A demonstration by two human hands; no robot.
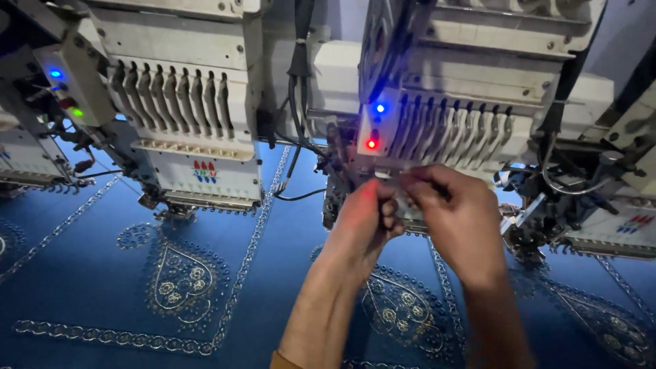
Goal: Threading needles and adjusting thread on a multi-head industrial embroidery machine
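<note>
your left hand [365, 215] and right hand [456, 219] are raised together at the front of the embroidery head [437, 116], just under its red light [371, 144]. both sets of fingers are pressed together, pinching something too fine to make out. blue embroidered fabric [102, 273] lies below.

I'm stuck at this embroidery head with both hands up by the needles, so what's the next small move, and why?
Probably keep the left hand steady and let the right hand guide whatever its fingertips pinch toward the needle row. Both hands are bunched close together just under the machine head, whose red light is lit. No thread shows clearly, so this is a guess. The blue cloth lies flat below.
</note>
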